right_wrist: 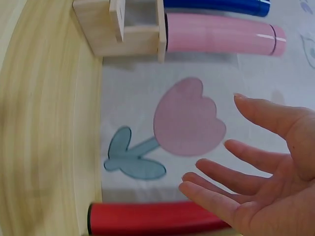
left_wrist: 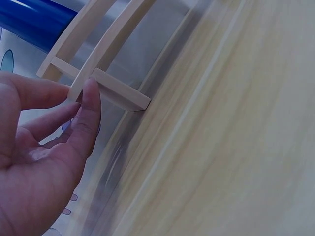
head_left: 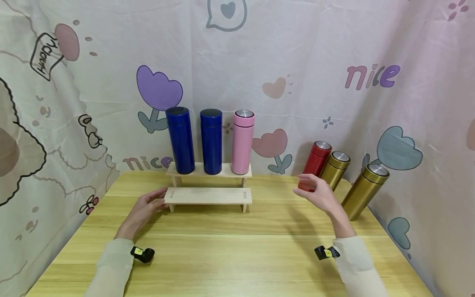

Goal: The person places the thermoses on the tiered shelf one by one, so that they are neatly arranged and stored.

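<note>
A two-tier wooden display stand bears two dark blue thermos bottles and a pink thermos bottle, all upright on its upper step. At the left end of the lower step, my left hand pinches the board's corner between thumb and index finger; the left wrist view shows these fingers up close. My right hand hovers in front of a red thermos bottle, fingers spread and slightly bent, holding nothing. In the right wrist view, the red bottle lies partly behind the fingertips.
Two gold thermos bottles stand at the right, one beside the red bottle and another gold bottle nearer the table's right edge. A patterned curtain hangs behind the wooden table and along its sides.
</note>
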Demonstrator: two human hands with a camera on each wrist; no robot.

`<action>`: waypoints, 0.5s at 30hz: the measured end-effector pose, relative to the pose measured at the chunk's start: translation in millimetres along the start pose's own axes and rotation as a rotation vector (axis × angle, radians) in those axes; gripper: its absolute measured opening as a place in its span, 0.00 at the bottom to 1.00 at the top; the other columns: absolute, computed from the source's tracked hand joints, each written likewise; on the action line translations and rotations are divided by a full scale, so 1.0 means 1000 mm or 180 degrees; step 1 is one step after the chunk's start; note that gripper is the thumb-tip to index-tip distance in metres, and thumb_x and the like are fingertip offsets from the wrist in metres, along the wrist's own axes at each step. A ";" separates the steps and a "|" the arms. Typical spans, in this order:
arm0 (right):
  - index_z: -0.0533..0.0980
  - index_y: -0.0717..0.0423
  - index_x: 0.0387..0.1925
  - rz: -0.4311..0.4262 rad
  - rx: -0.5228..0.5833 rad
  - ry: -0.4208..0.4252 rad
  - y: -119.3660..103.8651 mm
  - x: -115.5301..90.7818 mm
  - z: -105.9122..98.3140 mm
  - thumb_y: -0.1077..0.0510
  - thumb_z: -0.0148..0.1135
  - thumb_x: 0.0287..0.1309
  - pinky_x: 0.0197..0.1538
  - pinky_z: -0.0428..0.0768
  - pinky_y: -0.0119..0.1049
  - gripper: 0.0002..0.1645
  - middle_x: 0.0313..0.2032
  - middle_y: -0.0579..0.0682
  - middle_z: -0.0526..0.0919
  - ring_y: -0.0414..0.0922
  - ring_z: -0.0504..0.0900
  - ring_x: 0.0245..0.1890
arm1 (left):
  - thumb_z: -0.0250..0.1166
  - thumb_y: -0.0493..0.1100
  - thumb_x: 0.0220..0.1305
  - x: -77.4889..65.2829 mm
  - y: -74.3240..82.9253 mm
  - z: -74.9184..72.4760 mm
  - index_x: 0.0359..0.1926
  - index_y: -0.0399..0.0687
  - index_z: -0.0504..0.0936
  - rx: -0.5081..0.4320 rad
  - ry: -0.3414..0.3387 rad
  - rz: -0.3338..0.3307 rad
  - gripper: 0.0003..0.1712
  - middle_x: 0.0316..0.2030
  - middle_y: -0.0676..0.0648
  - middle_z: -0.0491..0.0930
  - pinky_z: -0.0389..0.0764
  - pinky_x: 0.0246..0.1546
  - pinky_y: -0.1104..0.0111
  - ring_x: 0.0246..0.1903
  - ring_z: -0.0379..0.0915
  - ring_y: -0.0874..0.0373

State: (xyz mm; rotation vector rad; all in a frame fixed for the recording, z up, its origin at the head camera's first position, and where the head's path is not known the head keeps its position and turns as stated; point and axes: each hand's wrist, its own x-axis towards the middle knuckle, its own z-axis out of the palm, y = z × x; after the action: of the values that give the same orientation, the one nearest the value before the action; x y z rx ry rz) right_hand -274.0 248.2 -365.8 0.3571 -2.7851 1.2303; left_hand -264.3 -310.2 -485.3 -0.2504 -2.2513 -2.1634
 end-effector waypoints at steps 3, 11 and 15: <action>0.70 0.62 0.68 0.0038 0.0014 0.0010 0.007 -0.009 -0.009 0.49 0.68 0.67 0.65 0.81 0.60 0.35 0.66 0.69 0.75 0.67 0.76 0.65 | 0.55 0.33 0.77 -0.001 -0.001 -0.001 0.75 0.18 0.52 -0.0028 -0.0025 0.0027 0.35 0.50 0.64 0.79 0.85 0.47 0.80 0.46 0.80 0.74; 0.68 0.62 0.72 0.0312 -0.0252 0.0100 0.030 -0.031 -0.034 0.43 0.67 0.67 0.64 0.79 0.64 0.41 0.69 0.68 0.72 0.68 0.73 0.66 | 0.55 0.32 0.77 0.000 -0.002 -0.002 0.75 0.18 0.51 -0.0091 -0.0061 0.0057 0.35 0.50 0.64 0.79 0.86 0.48 0.79 0.46 0.80 0.73; 0.68 0.65 0.71 0.0363 -0.0399 0.0102 0.046 -0.040 -0.051 0.43 0.66 0.68 0.60 0.84 0.55 0.42 0.68 0.70 0.72 0.69 0.74 0.65 | 0.54 0.32 0.77 0.000 -0.003 -0.002 0.75 0.18 0.51 -0.0083 -0.0060 0.0065 0.34 0.50 0.63 0.79 0.86 0.49 0.78 0.46 0.80 0.73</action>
State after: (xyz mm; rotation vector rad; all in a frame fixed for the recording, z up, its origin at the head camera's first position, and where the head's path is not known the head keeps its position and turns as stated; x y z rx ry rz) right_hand -247.5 323.0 -371.6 0.1704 -2.8725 1.0646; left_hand -264.9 -312.1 -487.7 -0.2943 -2.2213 -2.1909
